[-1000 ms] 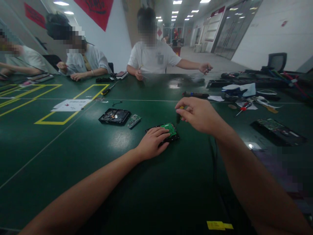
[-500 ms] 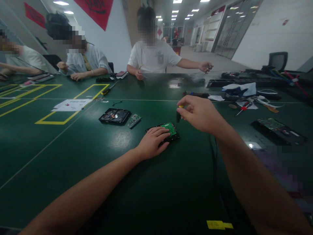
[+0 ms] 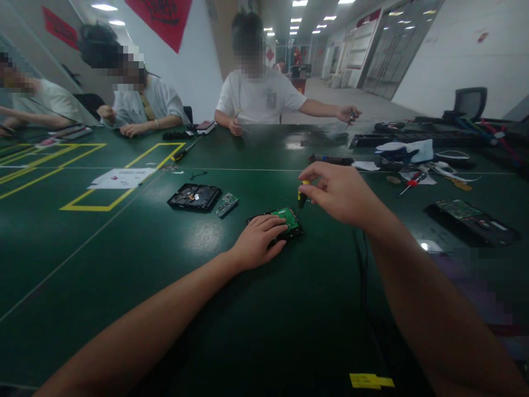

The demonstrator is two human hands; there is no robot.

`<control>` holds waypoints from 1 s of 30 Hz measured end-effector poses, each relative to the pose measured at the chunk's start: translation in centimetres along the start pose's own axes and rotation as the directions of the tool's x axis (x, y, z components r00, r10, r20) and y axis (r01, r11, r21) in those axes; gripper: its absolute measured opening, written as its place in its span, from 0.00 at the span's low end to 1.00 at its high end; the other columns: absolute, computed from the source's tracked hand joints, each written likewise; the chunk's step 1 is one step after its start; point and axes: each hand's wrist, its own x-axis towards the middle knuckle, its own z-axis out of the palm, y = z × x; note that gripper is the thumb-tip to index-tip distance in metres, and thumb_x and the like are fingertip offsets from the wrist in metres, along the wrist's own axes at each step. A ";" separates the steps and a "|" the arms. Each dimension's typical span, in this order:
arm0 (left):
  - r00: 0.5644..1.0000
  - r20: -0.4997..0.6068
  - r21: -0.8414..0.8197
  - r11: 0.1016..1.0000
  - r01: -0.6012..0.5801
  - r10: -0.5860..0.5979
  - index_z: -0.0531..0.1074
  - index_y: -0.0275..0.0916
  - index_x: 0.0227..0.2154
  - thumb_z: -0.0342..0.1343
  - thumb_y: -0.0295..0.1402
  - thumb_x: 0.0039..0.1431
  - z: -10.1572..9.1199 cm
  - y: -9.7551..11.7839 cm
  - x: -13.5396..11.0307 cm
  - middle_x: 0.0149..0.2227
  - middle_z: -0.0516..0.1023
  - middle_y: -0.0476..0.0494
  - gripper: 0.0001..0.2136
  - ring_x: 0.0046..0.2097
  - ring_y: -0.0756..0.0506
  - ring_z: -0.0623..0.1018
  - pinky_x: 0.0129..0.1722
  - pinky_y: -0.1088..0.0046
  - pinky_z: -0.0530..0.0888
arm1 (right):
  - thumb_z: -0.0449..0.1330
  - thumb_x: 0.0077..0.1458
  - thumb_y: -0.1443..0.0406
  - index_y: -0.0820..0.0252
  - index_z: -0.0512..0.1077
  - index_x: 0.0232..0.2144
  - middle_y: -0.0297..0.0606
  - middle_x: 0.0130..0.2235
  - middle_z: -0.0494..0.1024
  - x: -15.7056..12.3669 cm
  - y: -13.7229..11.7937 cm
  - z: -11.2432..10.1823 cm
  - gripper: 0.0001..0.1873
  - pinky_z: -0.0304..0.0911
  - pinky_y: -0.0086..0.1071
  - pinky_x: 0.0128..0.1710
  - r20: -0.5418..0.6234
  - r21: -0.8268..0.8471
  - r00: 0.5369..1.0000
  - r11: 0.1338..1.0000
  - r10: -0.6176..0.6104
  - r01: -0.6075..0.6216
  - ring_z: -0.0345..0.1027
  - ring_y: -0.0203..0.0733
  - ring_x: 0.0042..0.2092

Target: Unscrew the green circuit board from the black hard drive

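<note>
While the left hand lay spread over the drive, the right hand pinched a screwdriver. Screw-turning apparently needed pressure next.

left forearm is showing bare, tapering wristward | left fingers are showing bare | right forearm is matching it, bare | right fingers are showing bare
</note>
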 end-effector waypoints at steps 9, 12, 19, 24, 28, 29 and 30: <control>1.000 -0.008 -0.019 1.000 -0.009 0.009 0.72 0.43 0.62 0.56 0.38 0.71 -0.1 0.1 0.1 0.62 0.77 0.38 0.19 0.65 0.36 0.74 0.65 0.45 0.70 | 0.62 0.63 0.63 0.55 0.81 0.40 0.39 0.39 0.85 0.1 0.0 0.2 0.07 0.67 0.37 0.40 0.034 0.030 0.999 0.999 -0.028 0.027 0.78 0.46 0.39; 1.000 -0.005 -0.013 1.000 -0.011 0.011 0.72 0.43 0.62 0.56 0.38 0.71 0.0 0.1 0.1 0.62 0.77 0.38 0.19 0.65 0.36 0.74 0.65 0.45 0.70 | 0.61 0.62 0.66 0.55 0.82 0.41 0.38 0.38 0.85 0.0 -0.1 -0.1 0.09 0.66 0.37 0.41 0.064 0.034 0.996 0.998 -0.056 0.054 0.78 0.46 0.39; 1.000 -0.012 -0.015 1.000 -0.002 0.001 0.73 0.43 0.61 0.57 0.38 0.71 0.0 0.0 0.0 0.62 0.77 0.38 0.19 0.64 0.36 0.74 0.65 0.45 0.71 | 0.64 0.61 0.64 0.57 0.79 0.45 0.41 0.39 0.85 0.0 -0.2 0.0 0.10 0.67 0.38 0.40 0.026 0.020 1.000 1.000 0.003 -0.003 0.78 0.49 0.40; 1.000 -0.017 -0.015 1.000 -0.001 0.001 0.73 0.43 0.61 0.56 0.38 0.71 -0.2 0.3 0.1 0.61 0.77 0.38 0.18 0.64 0.36 0.75 0.64 0.46 0.71 | 0.64 0.62 0.62 0.56 0.79 0.41 0.39 0.38 0.84 0.0 0.0 0.3 0.07 0.67 0.38 0.40 0.014 0.018 1.000 0.999 0.028 -0.028 0.78 0.48 0.40; 1.000 -0.007 -0.017 1.000 -0.007 0.007 0.73 0.43 0.61 0.56 0.39 0.71 -0.1 0.1 0.1 0.62 0.77 0.39 0.19 0.65 0.36 0.74 0.65 0.46 0.71 | 0.63 0.63 0.62 0.54 0.79 0.39 0.38 0.38 0.84 0.0 -0.1 0.1 0.05 0.67 0.37 0.40 0.029 0.051 1.000 0.999 -0.001 -0.001 0.78 0.47 0.41; 1.000 -0.006 -0.018 1.000 -0.008 0.008 0.73 0.43 0.61 0.56 0.39 0.71 -0.1 0.0 0.1 0.62 0.77 0.39 0.19 0.65 0.36 0.74 0.65 0.47 0.70 | 0.63 0.63 0.63 0.54 0.79 0.39 0.37 0.38 0.85 0.0 -0.2 0.0 0.05 0.67 0.36 0.40 0.036 0.051 0.999 0.999 -0.008 0.006 0.78 0.47 0.41; 1.000 -0.005 -0.017 1.000 -0.009 0.009 0.73 0.43 0.61 0.56 0.39 0.71 0.0 0.0 0.1 0.62 0.77 0.39 0.19 0.65 0.36 0.74 0.65 0.47 0.70 | 0.62 0.63 0.64 0.54 0.80 0.40 0.37 0.38 0.85 0.0 -0.2 -0.1 0.06 0.67 0.36 0.40 0.047 0.052 0.999 0.999 -0.014 0.011 0.78 0.46 0.40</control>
